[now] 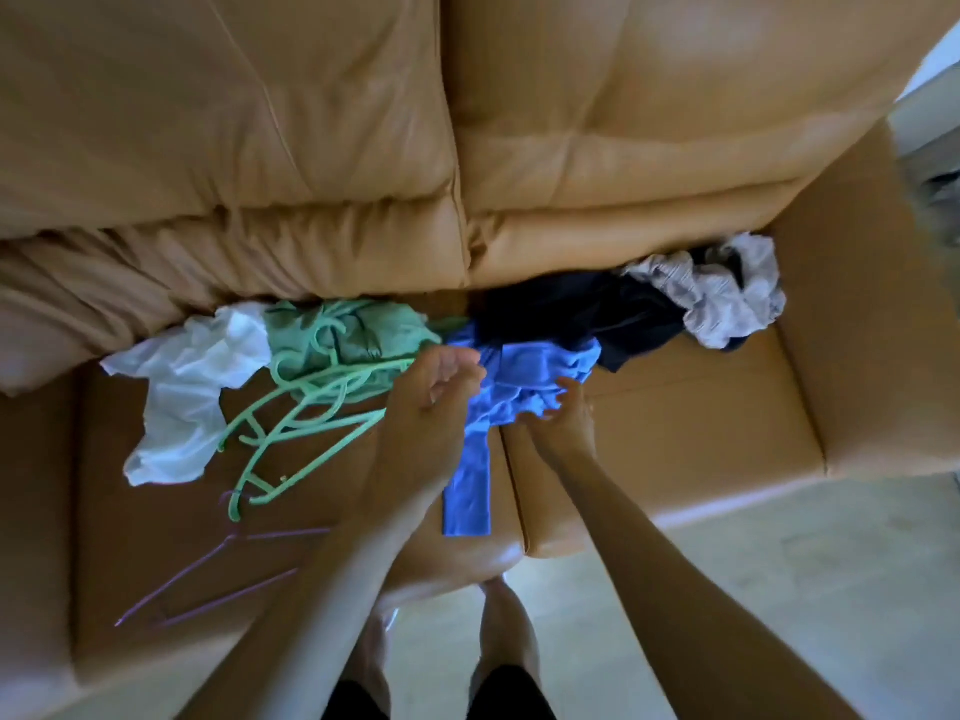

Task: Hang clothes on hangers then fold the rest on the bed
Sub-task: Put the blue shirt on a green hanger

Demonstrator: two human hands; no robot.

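Over the blue garment (524,376), which lies crumpled on the tan sofa (675,433) seat, both hands work close together: right hand (563,415) has its fingers curled into a bunch of the cloth, left hand (431,392) sits w/ curled fingers at the garment's left edge, but blur means I can't tell whether it actually pinches fabric. Just left of the blue garment are the green hangers (306,407), tangled together and partly lying on a green garment (358,330); further left a white garment (187,392), and left and nearer the person a purple hanger (218,574). Touching the blue garment on its far side is a dark garment (571,309), w/ a pale grey garment (727,293) beyond to the right. Risks, as I judge them: lifting the blue garment prob drags the dark garment along, since they overlap; a one-handed lift leaves it bunched, so finding its opening gets slow; reaching for a hanger could pull up the whole tangle, hooks snagging each other or the green cloth
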